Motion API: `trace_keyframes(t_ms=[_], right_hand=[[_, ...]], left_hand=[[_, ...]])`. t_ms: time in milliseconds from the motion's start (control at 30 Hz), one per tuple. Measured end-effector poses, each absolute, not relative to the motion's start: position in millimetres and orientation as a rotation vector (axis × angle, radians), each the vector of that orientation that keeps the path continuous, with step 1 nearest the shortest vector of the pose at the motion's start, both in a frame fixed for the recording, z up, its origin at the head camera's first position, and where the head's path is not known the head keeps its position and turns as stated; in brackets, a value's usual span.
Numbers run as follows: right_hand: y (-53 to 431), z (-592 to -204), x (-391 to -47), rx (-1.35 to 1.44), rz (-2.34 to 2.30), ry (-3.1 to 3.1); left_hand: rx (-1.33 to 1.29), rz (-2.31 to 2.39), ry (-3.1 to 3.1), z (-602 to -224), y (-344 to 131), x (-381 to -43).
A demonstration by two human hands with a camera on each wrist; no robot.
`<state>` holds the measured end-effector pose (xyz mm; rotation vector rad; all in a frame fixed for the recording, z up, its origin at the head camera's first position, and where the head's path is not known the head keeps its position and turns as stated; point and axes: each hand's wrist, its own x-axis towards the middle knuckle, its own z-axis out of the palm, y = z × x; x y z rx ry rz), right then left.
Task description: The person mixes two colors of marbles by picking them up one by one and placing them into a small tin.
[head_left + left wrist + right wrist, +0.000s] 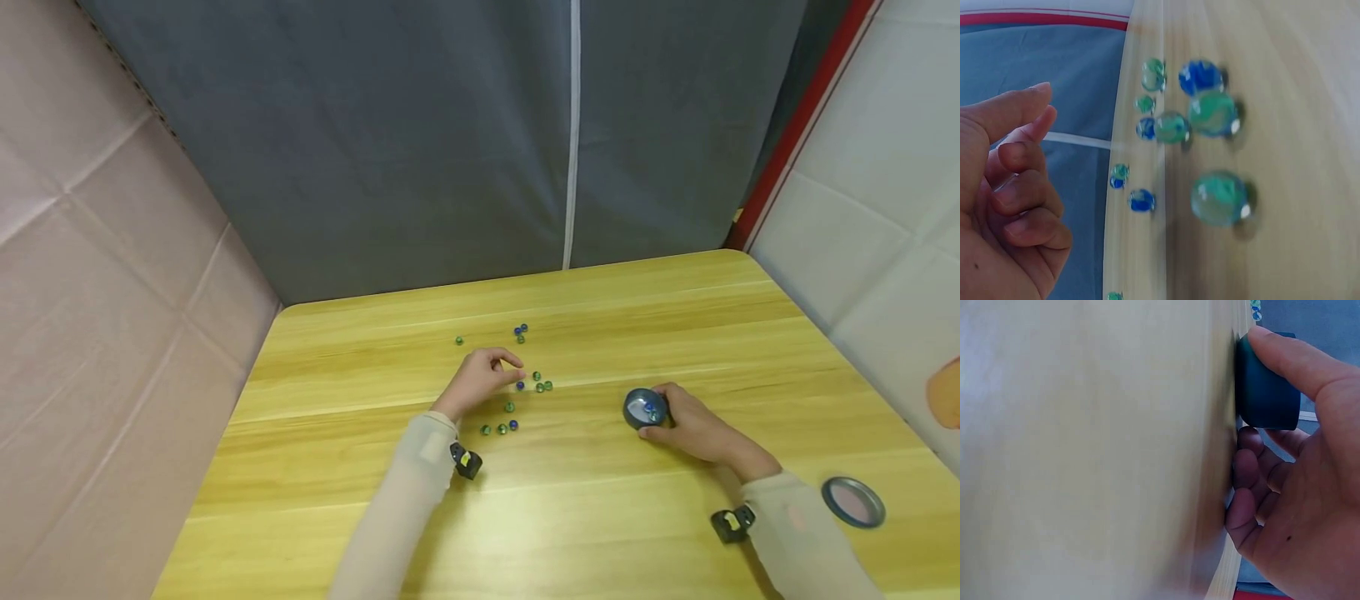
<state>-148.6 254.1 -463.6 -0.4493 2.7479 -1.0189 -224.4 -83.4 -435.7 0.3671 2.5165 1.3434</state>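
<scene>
My left hand hovers over the table with thumb and index finger a little apart and the other fingers loosely bent; nothing shows between the fingertips. Just beneath these tips lies a blue marble. Green glass marbles sit to its right, and more marbles lie scattered around. On the right, my right hand grips a small round dark-blue tin, thumb on one side and fingers on the other. The tin stands upright on the table, open at the top, with a few marbles inside.
A round lid with a dark rim lies near the table's right edge, beside the right forearm. Farther back are a lone green marble and a small cluster of marbles. A grey curtain hangs behind the wooden table.
</scene>
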Motion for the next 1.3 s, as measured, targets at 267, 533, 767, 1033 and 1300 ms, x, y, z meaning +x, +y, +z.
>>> trace_keyframes(t_ms=[267, 533, 767, 1033, 1300], right_hand=[[255, -463, -147, -0.433, -1.023, 2.747], [256, -465, -148, -0.452, -1.027, 2.762], [258, -464, -146, -0.465, -1.038, 2.755], [259, -464, -145, -0.465, -1.038, 2.766], [259, -468, -145, -0.463, -1.038, 2.763]], left_hand=[[0.341, 1.33, 2.533, -439, -94, -229], [0.284, 1.307, 2.556, -445, -107, -230], [0.246, 1.315, 2.536, -452, -116, -231], [0.247, 1.31, 2.527, -459, -119, -234], [0.239, 1.282, 2.542, -468, -120, -233]])
